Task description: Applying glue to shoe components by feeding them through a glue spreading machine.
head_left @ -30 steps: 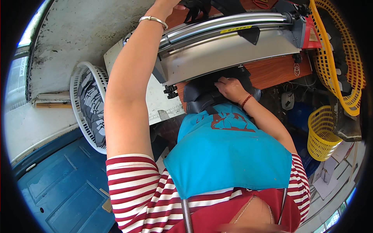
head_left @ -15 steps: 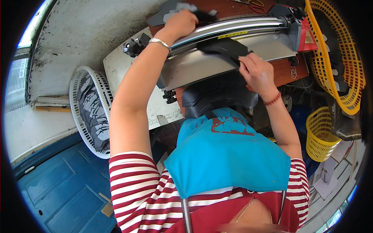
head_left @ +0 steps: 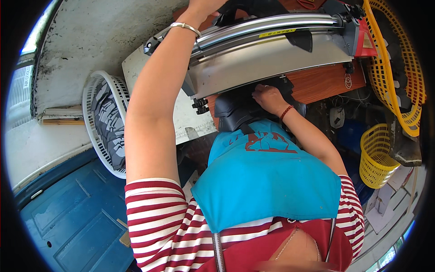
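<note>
Beyond the roller machine (head_left: 272, 22), my left hand (head_left: 206, 7) reaches up at the top edge, its fingers mostly cut off by the frame. Next to it, behind the roller, lies a curved black piece (head_left: 253, 6). Another black piece (head_left: 301, 41) sticks out from under the roller at the right, over the metal plate (head_left: 272, 56). In front of the plate, my right hand (head_left: 269, 98) rests with bent fingers on a pile of black curved pieces (head_left: 235, 109), its fingertips closed at the edge of one.
A white basket (head_left: 120, 97) of grey-black pieces stands left. A large yellow basket (head_left: 387, 77) with dark pieces leans at the right, above a smaller yellow basket (head_left: 378, 158). Scissors handles (head_left: 308, 3) lie at the back. A brown tabletop (head_left: 328, 84) shows beside the plate.
My right hand let go of a black piece at the roller and moved down to the pile. My left hand moved farther up, to the frame's edge. The view shifted slightly.
</note>
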Demonstrator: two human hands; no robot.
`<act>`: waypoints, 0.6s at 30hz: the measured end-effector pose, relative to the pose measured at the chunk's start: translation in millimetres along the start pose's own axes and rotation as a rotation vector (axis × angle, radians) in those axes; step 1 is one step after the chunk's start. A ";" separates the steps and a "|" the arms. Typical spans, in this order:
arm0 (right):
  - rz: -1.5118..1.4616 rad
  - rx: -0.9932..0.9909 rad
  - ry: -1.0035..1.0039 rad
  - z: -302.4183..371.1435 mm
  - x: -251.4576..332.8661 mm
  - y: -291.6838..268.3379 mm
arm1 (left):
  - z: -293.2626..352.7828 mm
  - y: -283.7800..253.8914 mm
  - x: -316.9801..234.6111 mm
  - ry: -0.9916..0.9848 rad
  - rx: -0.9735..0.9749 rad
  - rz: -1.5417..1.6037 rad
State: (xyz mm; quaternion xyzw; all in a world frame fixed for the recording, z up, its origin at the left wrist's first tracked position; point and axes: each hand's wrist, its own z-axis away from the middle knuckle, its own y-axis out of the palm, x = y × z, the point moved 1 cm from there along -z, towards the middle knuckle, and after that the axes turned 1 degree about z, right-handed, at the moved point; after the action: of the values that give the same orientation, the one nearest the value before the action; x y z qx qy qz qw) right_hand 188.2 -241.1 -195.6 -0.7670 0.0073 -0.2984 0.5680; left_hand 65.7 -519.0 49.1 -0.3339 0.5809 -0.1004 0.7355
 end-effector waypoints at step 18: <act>0.176 -0.409 0.037 -8.6 51.9 -219.8 | 18.8 14.1 56.7 0.472 -0.055 -0.350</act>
State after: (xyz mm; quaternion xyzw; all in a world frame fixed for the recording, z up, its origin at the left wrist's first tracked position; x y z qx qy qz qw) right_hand 154.8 -188.8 21.7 -0.8569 0.1453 -0.2540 0.4243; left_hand 97.0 -531.7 -2.1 -0.4164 0.6720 -0.2847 0.5422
